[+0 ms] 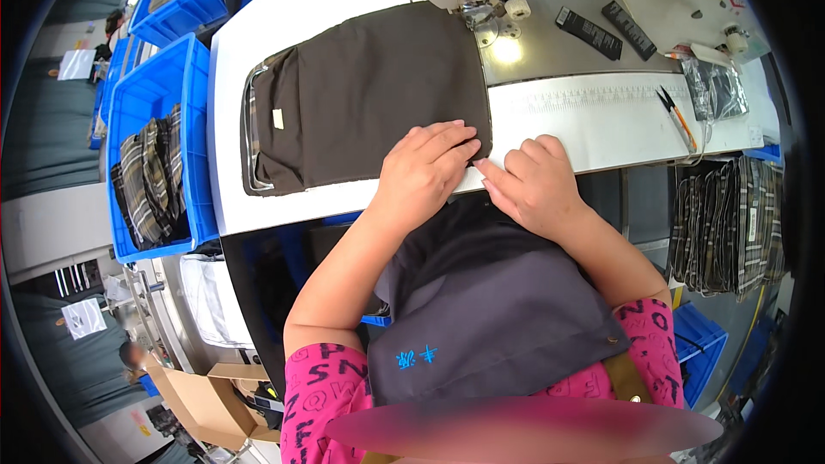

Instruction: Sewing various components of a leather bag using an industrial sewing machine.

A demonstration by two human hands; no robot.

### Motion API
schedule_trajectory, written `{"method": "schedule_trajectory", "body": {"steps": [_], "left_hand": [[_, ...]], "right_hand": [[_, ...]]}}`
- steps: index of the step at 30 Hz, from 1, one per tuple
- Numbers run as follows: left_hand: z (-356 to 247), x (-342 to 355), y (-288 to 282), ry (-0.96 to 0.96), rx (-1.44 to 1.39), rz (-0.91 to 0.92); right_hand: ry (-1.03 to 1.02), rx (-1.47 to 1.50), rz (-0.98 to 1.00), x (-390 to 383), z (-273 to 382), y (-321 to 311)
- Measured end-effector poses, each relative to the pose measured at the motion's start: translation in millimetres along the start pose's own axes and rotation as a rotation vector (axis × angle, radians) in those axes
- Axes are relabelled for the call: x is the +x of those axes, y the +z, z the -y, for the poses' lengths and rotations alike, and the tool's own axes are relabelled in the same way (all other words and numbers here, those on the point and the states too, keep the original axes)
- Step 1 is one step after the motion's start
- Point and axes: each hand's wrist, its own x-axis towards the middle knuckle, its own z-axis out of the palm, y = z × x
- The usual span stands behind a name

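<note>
A dark brown fabric piece (369, 94) lies in flat layers on the white sewing table, with a small pale tag and a plaid edge at its left end. My left hand (430, 163) rests on its near right corner, fingers stretched out over the cloth. At that same corner my right hand (537, 185) is closed, thumb and forefinger pinching the fabric's edge. The sewing machine (481, 13) stands just beyond the cloth's far right corner, its needle area lit.
Black printed labels (589, 32), orange-handled thread snips (677, 120) and a clear plastic bag (718, 90) lie on the right of the table. A blue bin (202, 146) with plaid pieces stands at the left edge. Folded plaid pieces (722, 228) hang at the right.
</note>
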Motion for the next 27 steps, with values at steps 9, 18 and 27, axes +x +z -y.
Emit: {"method": "schedule_trajectory", "body": {"steps": [9,18,27], "left_hand": [[3.8,0.4,-0.5,0.078,-0.043,-0.068],[4.5,-4.6,0.6,0.091,-0.052,-0.049],[3.4,-1.8,-3.2,0.09,-0.059,-0.009]], "right_hand": [[-0.026,-0.006,-0.059,0.1,0.9,5.7],[-0.029,-0.017,-0.046,0.1,1.5,4.9],[0.084,0.111,-0.12,2.7,-1.3,2.2]]}}
